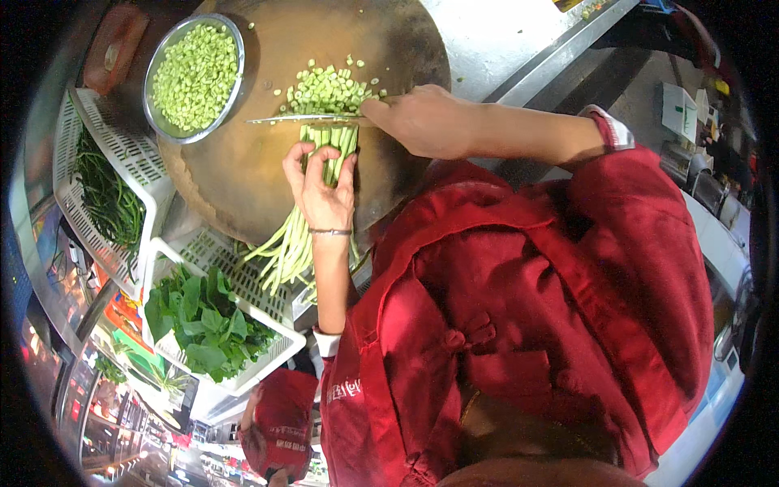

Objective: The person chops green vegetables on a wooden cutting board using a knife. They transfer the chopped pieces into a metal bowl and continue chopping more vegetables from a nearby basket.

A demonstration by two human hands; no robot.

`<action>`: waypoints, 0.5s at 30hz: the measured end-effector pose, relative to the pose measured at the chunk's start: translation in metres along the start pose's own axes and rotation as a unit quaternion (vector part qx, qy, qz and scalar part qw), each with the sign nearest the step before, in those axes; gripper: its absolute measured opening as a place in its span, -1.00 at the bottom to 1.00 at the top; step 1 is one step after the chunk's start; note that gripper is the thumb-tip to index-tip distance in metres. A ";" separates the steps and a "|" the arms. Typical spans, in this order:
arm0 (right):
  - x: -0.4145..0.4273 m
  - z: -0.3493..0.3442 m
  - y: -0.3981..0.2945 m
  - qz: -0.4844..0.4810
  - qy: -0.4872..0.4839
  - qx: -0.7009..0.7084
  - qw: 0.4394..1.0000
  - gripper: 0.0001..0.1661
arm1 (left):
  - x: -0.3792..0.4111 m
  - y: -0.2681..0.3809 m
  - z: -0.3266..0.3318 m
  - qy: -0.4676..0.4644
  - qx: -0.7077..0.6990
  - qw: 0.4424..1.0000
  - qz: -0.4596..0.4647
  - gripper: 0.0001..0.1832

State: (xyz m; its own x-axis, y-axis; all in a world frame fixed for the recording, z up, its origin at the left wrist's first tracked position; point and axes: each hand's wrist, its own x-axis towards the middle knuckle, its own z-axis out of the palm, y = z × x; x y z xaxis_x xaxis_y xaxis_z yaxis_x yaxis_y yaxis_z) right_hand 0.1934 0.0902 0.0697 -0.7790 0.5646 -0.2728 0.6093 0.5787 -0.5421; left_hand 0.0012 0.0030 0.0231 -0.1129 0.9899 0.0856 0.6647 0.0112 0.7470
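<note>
On a round wooden chopping block point(261, 164), my left hand point(322, 189) presses down a bundle of long green beans point(328, 135), whose tails point(283, 252) hang over the block's edge. My right hand point(426, 122) grips a kitchen knife point(304, 119), seen almost edge-on; its handle is hidden in my fist. The blade lies across the cut ends of the bundle. Just beyond it is a loose pile of chopped bean pieces point(328, 85). A round metal bowl point(239, 91) full of chopped beans point(195, 76) stands at the block's upper left.
A white plastic basket point(149, 201) of darker long beans point(103, 195) stands left of the block. Below it, another white basket point(286, 347) holds leafy greens point(207, 322). A metal counter point(487, 42) extends at the upper right. Another person in red point(283, 420) is at the lower left.
</note>
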 end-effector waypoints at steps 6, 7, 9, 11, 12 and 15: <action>-0.040 -0.006 -0.023 -0.069 0.074 -0.093 0.991 -0.72 | 0.000 -0.003 0.005 -0.007 -0.010 1.000 -0.015 -0.76; -0.044 -0.007 -0.024 -0.074 0.078 -0.100 0.989 -0.73 | 0.000 -0.003 0.006 0.002 -0.006 1.000 -0.004 -0.76; -0.047 -0.007 -0.026 -0.061 0.068 -0.106 0.990 -0.77 | 0.000 -0.004 0.010 0.033 -0.175 0.979 -0.100 -0.76; -0.039 -0.005 -0.026 -0.064 0.060 -0.109 0.990 -0.78 | -0.001 -0.006 0.013 0.036 -0.337 0.919 -0.203 -0.76; -0.035 -0.004 -0.025 -0.062 0.064 -0.081 0.993 -0.78 | -0.001 -0.007 0.013 0.056 -0.360 0.904 -0.223 -0.77; -0.011 0.003 -0.019 -0.053 0.031 -0.027 0.998 -0.78 | -0.002 -0.011 0.010 0.016 -0.065 0.997 -0.026 -0.75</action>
State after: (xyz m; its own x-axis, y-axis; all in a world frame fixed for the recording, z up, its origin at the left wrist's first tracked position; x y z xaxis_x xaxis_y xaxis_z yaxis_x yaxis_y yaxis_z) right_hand 0.1905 0.0711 0.0801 -0.8303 0.5321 -0.1660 0.5320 0.6677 -0.5208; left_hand 0.0011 0.0025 0.0084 -0.1691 0.9835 0.0643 0.5561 0.0413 0.8301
